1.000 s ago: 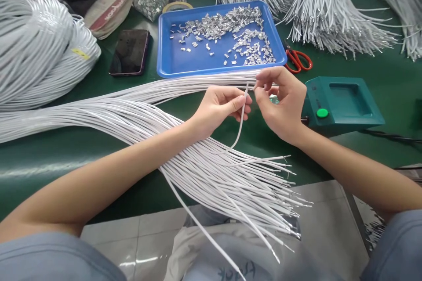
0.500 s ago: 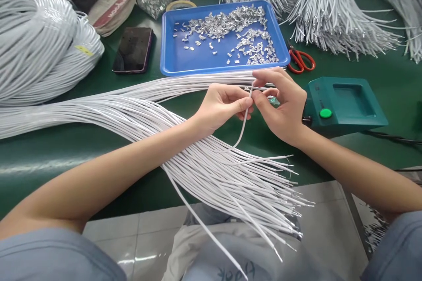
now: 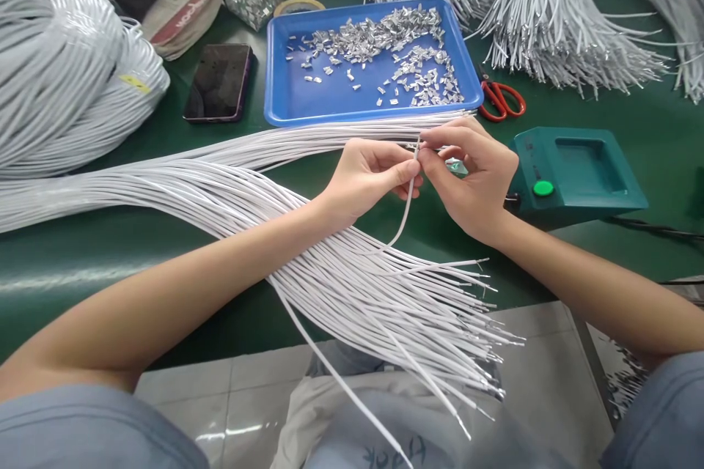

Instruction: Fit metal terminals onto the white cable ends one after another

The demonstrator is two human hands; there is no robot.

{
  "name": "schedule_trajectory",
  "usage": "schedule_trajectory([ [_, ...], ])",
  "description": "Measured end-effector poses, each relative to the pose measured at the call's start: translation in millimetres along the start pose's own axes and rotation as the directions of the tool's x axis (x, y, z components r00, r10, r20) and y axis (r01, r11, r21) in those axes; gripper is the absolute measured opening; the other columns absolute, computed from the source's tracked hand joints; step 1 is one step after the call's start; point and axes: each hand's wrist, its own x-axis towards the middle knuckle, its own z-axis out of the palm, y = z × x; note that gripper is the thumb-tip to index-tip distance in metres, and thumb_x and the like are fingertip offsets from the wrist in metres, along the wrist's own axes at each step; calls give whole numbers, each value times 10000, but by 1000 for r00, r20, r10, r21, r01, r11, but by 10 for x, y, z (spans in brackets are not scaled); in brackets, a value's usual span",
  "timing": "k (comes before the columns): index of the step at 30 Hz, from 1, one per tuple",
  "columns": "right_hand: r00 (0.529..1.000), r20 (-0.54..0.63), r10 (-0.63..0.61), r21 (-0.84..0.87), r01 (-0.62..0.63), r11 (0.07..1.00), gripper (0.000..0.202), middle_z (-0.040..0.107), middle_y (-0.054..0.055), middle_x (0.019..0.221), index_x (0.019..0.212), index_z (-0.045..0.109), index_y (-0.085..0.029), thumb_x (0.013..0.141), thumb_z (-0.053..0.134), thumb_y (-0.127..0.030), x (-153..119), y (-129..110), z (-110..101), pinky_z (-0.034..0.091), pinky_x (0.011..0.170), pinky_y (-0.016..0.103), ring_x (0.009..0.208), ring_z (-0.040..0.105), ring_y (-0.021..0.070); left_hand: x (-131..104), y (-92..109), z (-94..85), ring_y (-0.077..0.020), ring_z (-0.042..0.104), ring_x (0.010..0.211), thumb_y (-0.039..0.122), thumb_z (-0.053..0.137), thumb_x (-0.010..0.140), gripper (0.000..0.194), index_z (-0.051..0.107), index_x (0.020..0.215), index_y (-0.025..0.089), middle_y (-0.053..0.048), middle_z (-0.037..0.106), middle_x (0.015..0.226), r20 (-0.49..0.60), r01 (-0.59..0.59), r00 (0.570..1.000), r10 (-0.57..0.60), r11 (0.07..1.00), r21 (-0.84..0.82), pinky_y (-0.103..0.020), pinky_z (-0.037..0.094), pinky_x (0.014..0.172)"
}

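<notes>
Head view: the bare left hand (image 3: 366, 179) pinches a single white wire (image 3: 407, 212) between thumb and index finger, its tip pointing up.
Right fingers: the right hand (image 3: 476, 179) brings thumb and index close together at the wire's tip; whether they pinch it cannot be told.
Wire's place: in front of the blue tray (image 3: 324, 99), above the table, its lower end lost among the front bundle (image 3: 385, 300).
Hard to see: the wire's very tip, small between the fingertips; a greenish object (image 3: 455, 166) mostly covered by the right hand.
Cut off: the grey wire coil (image 3: 60, 73) at the left edge, plastic bags (image 3: 256, 0) at the top.
Surface: a green tabletop (image 3: 110, 249), with a phone (image 3: 218, 80) left of the tray, metal pieces (image 3: 385, 37) in it, and red-handled scissors (image 3: 499, 97) by its right corner.
Machine: a teal unit (image 3: 588, 161) with a green button (image 3: 543, 188), just beside the right wrist.
Room: pale floor tiles (image 3: 242, 381) below the table edge.
Since one second ago: the right fingertips, then just apart from the wire, have come to its tip; the left pinch is unchanged.
</notes>
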Motion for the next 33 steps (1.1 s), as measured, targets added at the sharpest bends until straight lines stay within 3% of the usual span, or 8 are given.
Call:
schedule_trajectory([
  [4, 996, 13, 84, 37, -84, 996, 88, 617, -2, 756, 783, 614, -224, 864, 591, -199, 7, -4, -9, 474, 541, 258, 741, 592, 124, 2, 1, 7, -111, 646, 575, 484, 800, 706, 369, 732, 749, 124, -39, 700, 672, -10, -3, 1000, 2, 1000, -10, -204, 535, 539],
  [8, 981, 39, 192, 77, -194, 978, 126, 643, 4, 813, 845, 623, -228, 916, 535, -284, 20, 22, -22, 483, 545, 236, 778, 614, 117, -1, 10, 14, -111, 648, 577, 465, 802, 710, 348, 726, 729, 126, -36, 698, 667, -35, -6, 999, 6, 1000, -4, -207, 540, 541],
  [11, 976, 79, 201, 101, -209, 973, 126, 664, 11, 854, 874, 643, -227, 897, 586, -337, 31, 30, -23, 494, 546, 236, 807, 630, 125, -3, 20, 16, -117, 648, 575, 485, 805, 696, 373, 726, 734, 122, -42, 698, 664, -48, 1, 999, 0, 1000, 18, -220, 545, 547],
  [17, 966, 140, 218, 89, -232, 969, 188, 617, -9, 727, 754, 601, -213, 884, 610, -349, 46, 23, -23, 480, 547, 247, 719, 599, 117, -8, 15, 24, -132, 658, 582, 475, 808, 696, 371, 723, 747, 118, -42, 692, 660, -66, -1, 998, 2, 1000, 11, -242, 546, 553],
  [23, 959, 170, 225, 24, -233, 972, 174, 573, -8, 715, 734, 541, -209, 891, 565, -280, 60, 7, -31, 467, 554, 248, 719, 565, 114, -15, 14, 36, -120, 648, 574, 416, 778, 754, 304, 703, 739, 122, -21, 670, 646, -66, -4, 998, 2, 1000, -23, -232, 543, 559],
  [28, 968, 117, 222, -5, -223, 975, 172, 576, -5, 737, 744, 534, -221, 901, 540, -290, 46, 46, -28, 455, 537, 249, 705, 554, 115, -19, 40, 39, -101, 632, 542, 393, 778, 752, 276, 689, 748, 132, -6, 666, 664, -87, 32, 996, -38, 997, -69, -213, 540, 537],
  [33, 992, 62, 106, 32, -108, 994, 151, 649, 19, 918, 1010, 625, -274, 936, 498, -306, 38, 62, -53, 517, 595, 276, 865, 624, 157, -16, 45, 32, -98, 632, 534, 402, 777, 750, 289, 688, 756, 127, -8, 668, 662, -89, 43, 995, -51, 995, -87, -199, 537, 521],
])
